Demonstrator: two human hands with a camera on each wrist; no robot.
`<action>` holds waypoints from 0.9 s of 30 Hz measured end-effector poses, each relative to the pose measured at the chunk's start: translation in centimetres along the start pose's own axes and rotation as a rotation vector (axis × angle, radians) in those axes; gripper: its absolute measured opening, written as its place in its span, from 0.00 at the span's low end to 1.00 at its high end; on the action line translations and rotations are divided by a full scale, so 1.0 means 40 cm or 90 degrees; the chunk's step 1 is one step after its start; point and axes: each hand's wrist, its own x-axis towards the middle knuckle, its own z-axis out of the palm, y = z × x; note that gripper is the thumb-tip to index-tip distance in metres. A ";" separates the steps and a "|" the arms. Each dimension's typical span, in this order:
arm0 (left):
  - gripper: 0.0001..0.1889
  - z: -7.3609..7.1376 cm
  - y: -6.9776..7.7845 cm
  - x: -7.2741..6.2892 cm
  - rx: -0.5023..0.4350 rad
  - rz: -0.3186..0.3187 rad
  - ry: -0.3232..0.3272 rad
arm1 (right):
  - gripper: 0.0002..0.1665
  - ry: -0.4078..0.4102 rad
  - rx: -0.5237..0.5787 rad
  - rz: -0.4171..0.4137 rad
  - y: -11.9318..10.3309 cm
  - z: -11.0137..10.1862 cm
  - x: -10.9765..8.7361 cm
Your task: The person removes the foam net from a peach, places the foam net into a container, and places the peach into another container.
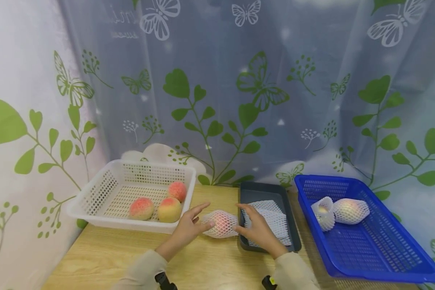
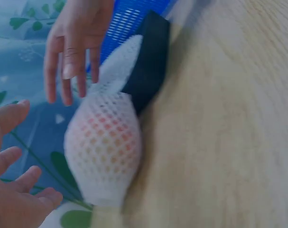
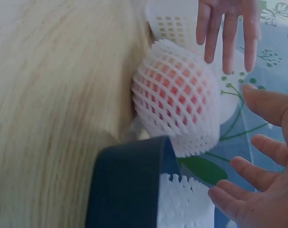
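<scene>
A peach in a white foam net sleeve (image 1: 222, 224) lies on the wooden table between my two hands. To its left is my left hand (image 1: 189, 226), fingers spread and holding nothing. On the other side my right hand (image 1: 258, 228) hovers over the edge of the dark tray, its fingers also apart. Both wrist views show a gap between the hands and the netted peach (image 2: 104, 149). Flat white foam nets (image 1: 270, 221) lie in the dark grey tray (image 1: 293, 229) beneath my right hand.
At the left stands a white basket (image 1: 94, 189) with three bare peaches (image 1: 169, 209). A blue basket (image 1: 362, 257) at the right holds two netted peaches (image 1: 351, 211). Behind the table hangs a patterned curtain (image 1: 217, 100).
</scene>
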 end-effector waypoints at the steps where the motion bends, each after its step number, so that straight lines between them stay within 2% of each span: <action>1: 0.32 0.005 -0.006 0.001 0.009 -0.007 0.000 | 0.40 -0.004 -0.003 -0.005 0.002 0.006 0.002; 6: 0.31 0.024 -0.032 0.003 0.091 -0.027 0.015 | 0.39 -0.022 -0.003 -0.031 0.008 0.033 0.013; 9: 0.31 0.033 -0.048 0.006 0.109 -0.034 0.016 | 0.38 -0.027 -0.002 -0.047 0.010 0.049 0.019; 12: 0.31 0.038 -0.063 0.010 0.097 -0.042 0.009 | 0.37 -0.029 -0.007 -0.064 0.011 0.066 0.027; 21: 0.35 0.049 -0.112 0.018 0.046 -0.107 0.020 | 0.40 -0.067 -0.048 -0.092 0.012 0.101 0.051; 27: 0.37 0.047 -0.120 0.028 0.002 -0.112 0.013 | 0.44 -0.094 -0.051 -0.072 0.008 0.109 0.063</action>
